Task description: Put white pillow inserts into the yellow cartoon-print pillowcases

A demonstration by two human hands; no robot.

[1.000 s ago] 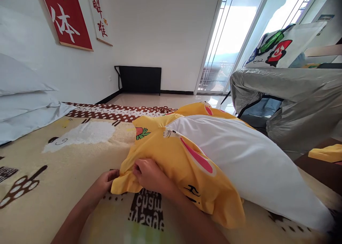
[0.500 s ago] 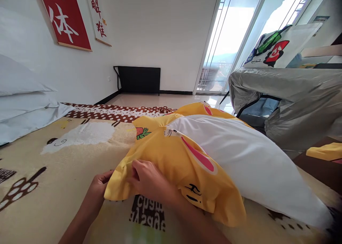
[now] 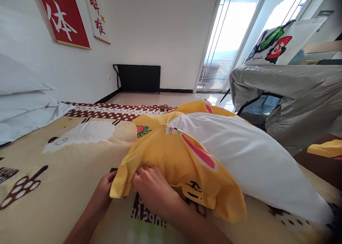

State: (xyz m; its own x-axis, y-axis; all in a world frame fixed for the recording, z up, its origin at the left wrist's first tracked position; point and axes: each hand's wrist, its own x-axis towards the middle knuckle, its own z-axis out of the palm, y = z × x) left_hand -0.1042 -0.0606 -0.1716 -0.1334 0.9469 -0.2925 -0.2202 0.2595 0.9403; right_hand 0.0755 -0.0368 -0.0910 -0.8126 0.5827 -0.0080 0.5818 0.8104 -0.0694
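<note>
A yellow pillowcase (image 3: 157, 151) with rabbit and carrot prints is drawn partway over a white pillow (image 3: 240, 155) lying on the bed. The pillow's bare white part stretches out to the right. At the pillowcase's near left corner, my left hand (image 3: 105, 188) grips the edge from the left; its fingertips are partly hidden behind the cloth. Just right of that corner, my right hand (image 3: 149, 183) has its curled fingers closed on the near side of the pillowcase.
A cream blanket (image 3: 77, 165) with sheep prints covers the bed. White pillows (image 3: 24, 98) are stacked at the left. More yellow cloth (image 3: 324, 150) lies at the right edge. Beyond stand a grey plastic-covered piece of furniture (image 3: 294, 83) and a printed bag (image 3: 283, 42).
My right hand has shifted slightly right and down, its fingers now curled against the cloth. My left hand has moved a little to the right with the pillowcase corner.
</note>
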